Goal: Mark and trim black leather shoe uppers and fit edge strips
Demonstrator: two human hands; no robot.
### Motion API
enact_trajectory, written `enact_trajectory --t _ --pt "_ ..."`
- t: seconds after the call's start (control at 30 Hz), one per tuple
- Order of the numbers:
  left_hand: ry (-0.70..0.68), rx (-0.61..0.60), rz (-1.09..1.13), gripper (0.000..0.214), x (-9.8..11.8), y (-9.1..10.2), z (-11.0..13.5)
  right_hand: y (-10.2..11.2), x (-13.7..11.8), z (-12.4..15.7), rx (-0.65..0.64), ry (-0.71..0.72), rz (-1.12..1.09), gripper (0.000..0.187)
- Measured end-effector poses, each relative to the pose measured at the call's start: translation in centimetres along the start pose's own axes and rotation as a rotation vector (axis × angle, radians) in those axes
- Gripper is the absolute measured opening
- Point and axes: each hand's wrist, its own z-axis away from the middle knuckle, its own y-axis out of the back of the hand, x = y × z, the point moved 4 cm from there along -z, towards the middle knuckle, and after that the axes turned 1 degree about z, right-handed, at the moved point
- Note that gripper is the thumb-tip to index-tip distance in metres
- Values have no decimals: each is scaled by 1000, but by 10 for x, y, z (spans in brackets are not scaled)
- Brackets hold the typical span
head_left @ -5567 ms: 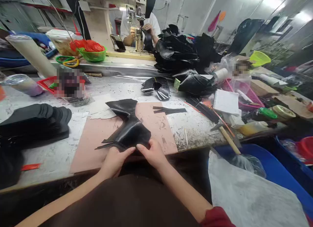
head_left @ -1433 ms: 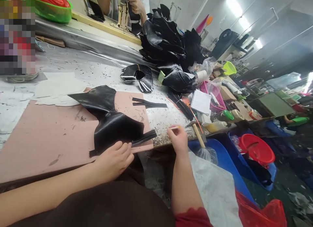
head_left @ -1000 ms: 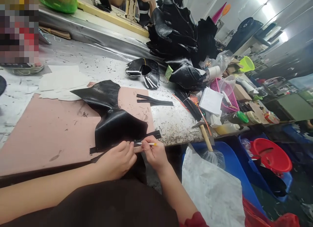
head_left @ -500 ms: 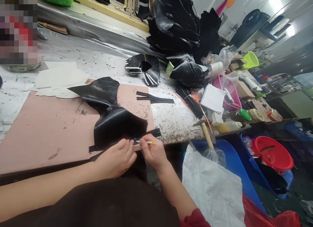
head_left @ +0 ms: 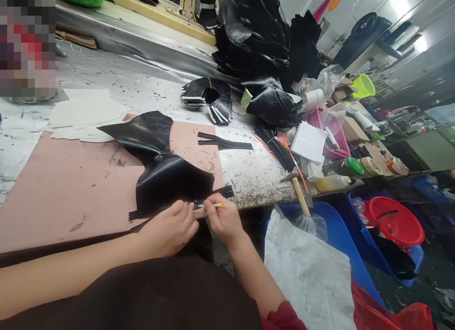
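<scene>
A glossy black leather piece [head_left: 174,180] lies on a pinkish board, with a black zipper [head_left: 223,192] along its near edge. My left hand [head_left: 172,230] is closed at that edge, its fingertips pinching the zipper beside the leather; the exact grip is partly hidden. In my right hand [head_left: 223,221] is a thin white pen [head_left: 216,205] with a yellow end, held close to the left fingertips and pointing left at the zipper. Farther back, a second black leather part [head_left: 149,133] adjoins the first. Loose black zipper strips [head_left: 227,143] rest to the right.
The pinkish board [head_left: 71,187] reaches the table's front edge, with white paper pieces [head_left: 85,112] behind it. Bundled black leather parts [head_left: 209,95], a notebook [head_left: 309,142] and a hammer [head_left: 301,197] lie farther right. Blue tubs and a red basin [head_left: 398,221] stand beyond the table.
Both hands, the pen and the leather stay almost in place. The whole view has shifted very slightly.
</scene>
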Motion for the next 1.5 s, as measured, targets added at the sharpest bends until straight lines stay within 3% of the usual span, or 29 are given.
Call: enact_trajectory --t 0.2,0.33,0.4,0.47,0.53,0.57,0.67,0.7,0.77,0.83,0.87,0.93,1.0,1.07,1.17,1.27,1.37,1.4,1.47,1.5 --pt "56 -17 151 22 -1 -2 1 0 0 0 -8 -14 -11 24" --pt "25 -27 89 21 -1 -2 0 2 -1 2 -6 -42 -61 24" --pt "28 -42 111 20 -3 -3 0 10 4 2 92 -79 -122 29" --pt "67 -72 203 18 -8 -3 -1 27 18 3 282 -164 -124 32" --pt "131 -104 336 13 -15 -2 -1 44 41 3 406 -319 17 28" --pt "182 -122 414 13 -20 0 0 51 53 3 402 -407 133 24" --pt "401 -172 720 21 -37 6 7 61 81 -1 257 -541 416 13" --pt "480 -163 847 20 -43 8 11 61 83 -2 251 -511 460 11" --pt "604 -71 1134 18 -56 13 20 58 69 -3 381 -331 485 12" --pt "713 108 1380 16 -73 16 31 46 37 0 516 -35 439 19" --pt "784 195 1443 17 -82 17 37 35 19 1 502 119 395 24" --pt "947 304 1381 21 -97 17 53 5 -15 3 269 368 299 32" --pt "1030 279 1134 23 -104 19 68 -28 -41 6 15 525 271 34" --pt "915 183 905 19 -98 20 76 -52 -57 8 -74 590 272 27" --pt "556 71 735 17 -69 20 82 -71 -66 6 -31 537 156 12" --pt "432 54 592 19 -49 18 88 -56 -56 -1 171 299 -38 8" --pt "406 18 545 18 -44 19 90 4 -23 -6 656 -57 -170 5" --pt "406 9 551 16 -44 20 91 29 -14 -4 852 -119 -215 3" --pt "464 -20 593 11 -49 22 93 73 -3 2 1225 -111 -312 5" --pt "529 -41 639 8 -52 22 94 87 -2 2 1284 -91 -344 13"
